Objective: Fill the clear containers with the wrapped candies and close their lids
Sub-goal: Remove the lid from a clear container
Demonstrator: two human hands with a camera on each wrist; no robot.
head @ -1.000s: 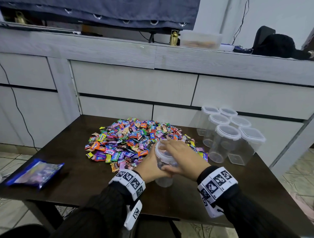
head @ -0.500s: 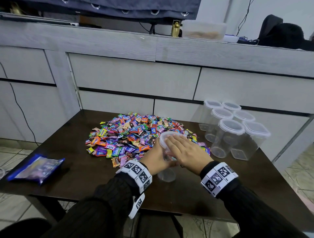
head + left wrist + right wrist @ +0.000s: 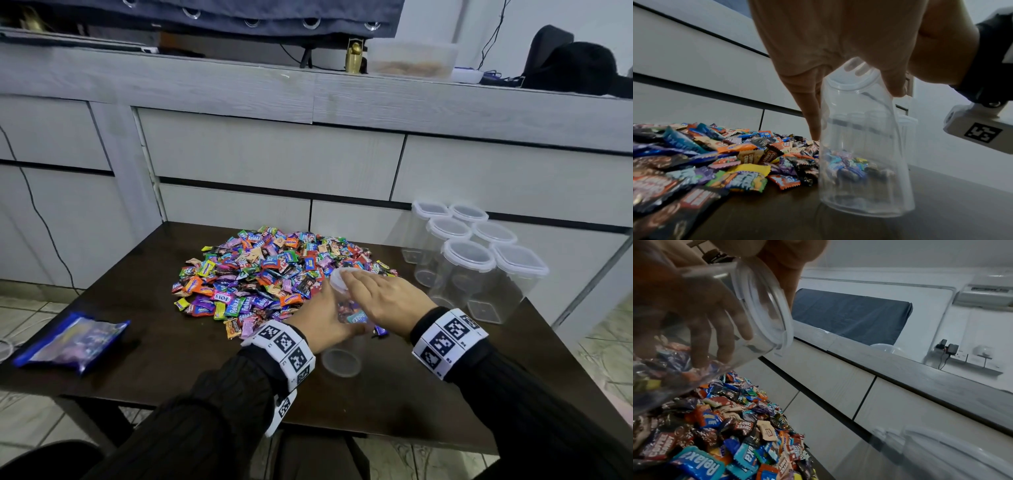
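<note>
The fingers (image 3: 721, 331) of the left hand (image 3: 322, 317) are seen curled round the wall of a clear container (image 3: 344, 329), as shown through the plastic in the right wrist view, where they press against its far side. The right hand (image 3: 387, 298) is laid flat over the lid (image 3: 339, 279), its fingers (image 3: 356, 281) held straight and together on top; in the left wrist view the same palm is seen from below, with one fingertip reaching down the left side of the container and the thumb (image 3: 894, 84) pressed against the right of the rim. Only that view shows the container's base set on the dark counter (image 3: 171, 359) and a low layer of wrapped candies inside it, while the head view shows it leaning toward 12 o'clock. Whether the lid is fully seated cannot be told. The container stands at the 5 o'clock edge of the candy pile (image 3: 267, 274), touching it. At 2 o'clock from the hands, near the counter's right edge, a cluster of six lidded containers (image 3: 469, 267) is seen in the head view; only blurred parts of them appear in the wrist views. At 9 o'clock, well apart, a blue candy bag (image 3: 73, 339) lies flat near the counter's left edge. Marker-printed wristbands (image 3: 284, 346) are worn over black sleeves.
</note>
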